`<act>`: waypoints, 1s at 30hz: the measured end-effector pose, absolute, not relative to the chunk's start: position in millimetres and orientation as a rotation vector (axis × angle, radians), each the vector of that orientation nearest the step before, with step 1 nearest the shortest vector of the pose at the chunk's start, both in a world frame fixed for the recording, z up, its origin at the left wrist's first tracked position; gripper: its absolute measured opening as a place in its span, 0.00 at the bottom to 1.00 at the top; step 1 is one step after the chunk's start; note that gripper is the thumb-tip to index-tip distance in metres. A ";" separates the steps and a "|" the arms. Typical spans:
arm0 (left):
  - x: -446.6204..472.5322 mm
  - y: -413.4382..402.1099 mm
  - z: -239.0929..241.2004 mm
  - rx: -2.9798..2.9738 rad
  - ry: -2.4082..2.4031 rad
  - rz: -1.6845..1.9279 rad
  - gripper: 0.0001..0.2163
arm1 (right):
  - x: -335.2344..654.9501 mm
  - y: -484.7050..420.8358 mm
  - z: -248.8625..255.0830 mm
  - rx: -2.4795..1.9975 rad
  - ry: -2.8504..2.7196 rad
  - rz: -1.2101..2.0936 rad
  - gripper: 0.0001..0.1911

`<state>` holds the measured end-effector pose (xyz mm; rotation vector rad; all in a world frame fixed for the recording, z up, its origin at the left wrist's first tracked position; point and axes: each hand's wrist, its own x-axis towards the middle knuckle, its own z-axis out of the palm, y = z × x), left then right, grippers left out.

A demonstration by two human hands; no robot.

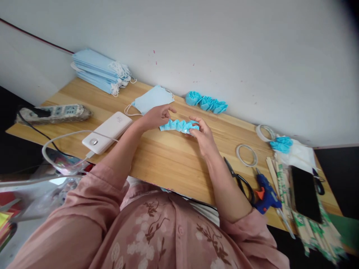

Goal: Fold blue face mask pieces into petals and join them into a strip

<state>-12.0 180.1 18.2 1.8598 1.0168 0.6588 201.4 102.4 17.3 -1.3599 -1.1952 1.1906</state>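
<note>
A pleated light-blue strip of folded mask material (177, 126) lies on the wooden table (168, 160) between my hands. My left hand (156, 116) holds the strip's left end, fingers curled over it. My right hand (202, 136) pinches the right end with thumb and fingertips. A flat blue face mask (153, 99) with white ear loops lies just behind my left hand. A second pleated blue piece (206, 102) rests against the wall behind the strip.
A stack of blue masks (98, 71) sits at the back left, with a power strip (53, 113) and a white power bank (108, 132) nearby. To the right lie tape rolls (246, 155), scissors (239, 180), a blue glue gun (266, 194), wooden sticks (283, 186) and a black phone (305, 193).
</note>
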 end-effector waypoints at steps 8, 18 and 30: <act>-12.0 180.5 19.7 1.956 1.108 0.651 0.23 | 207.1 103.5 16.0 -1.247 -1.129 1.395 0.27; -25.1 181.0 21.0 2.273 1.346 0.469 0.24 | 235.0 117.9 8.7 -1.517 -1.371 0.546 0.21; -11.6 175.7 49.4 2.205 1.465 1.070 0.19 | 205.0 111.7 29.9 -1.483 -2.127 0.497 0.20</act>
